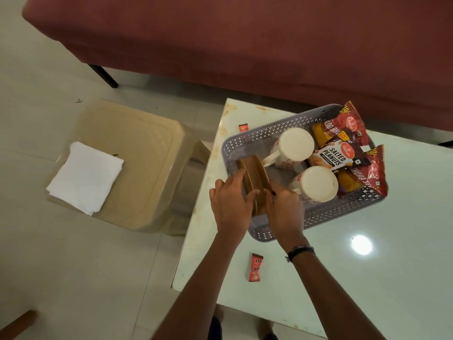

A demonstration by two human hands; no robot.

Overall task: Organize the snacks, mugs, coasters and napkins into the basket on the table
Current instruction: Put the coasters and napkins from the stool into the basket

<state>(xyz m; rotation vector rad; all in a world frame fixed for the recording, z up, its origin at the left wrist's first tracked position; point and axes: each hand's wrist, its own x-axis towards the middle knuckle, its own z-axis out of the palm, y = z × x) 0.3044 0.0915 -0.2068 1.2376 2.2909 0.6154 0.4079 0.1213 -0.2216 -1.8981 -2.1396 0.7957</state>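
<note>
A: Brown wood, round, several pieces: the coasters (253,179) stand on edge in the near-left end of the basket (318,214). Left hand (229,204) clasps the stack from its left side, thumb on the near rim. Right hand (284,207) clasps it from the right, fingers curled on the face. Both grasping, neither released.

B: Noted. Beside the stack?

A: Two white mugs with red print. Far mug (293,147) lies tilted, handle pointing toward the coasters. Near mug (316,184) just beside the right hand, mouth up toward the camera.

B: Snacks?

A: Far-right end of the basket. Salted peanuts packet (339,158) on top, between the mugs and two red packets (353,123) that stick out over the rim. Yellow snack shows through their windows.

B: Basket sits where?

A: On the white table (367,278), at its left corner, grey with a pierced wall. Red sachet (255,267) lies on the table near the forearms; a smaller sachet (243,128) lies by the far-left edge.

B: Napkins?

A: White napkins (84,177), stacked, on the beige plastic stool (147,168) left of the table, well apart from the basket. Maroon sofa (245,45) behind. Dark bead bracelet (300,251) on the right wrist.
</note>
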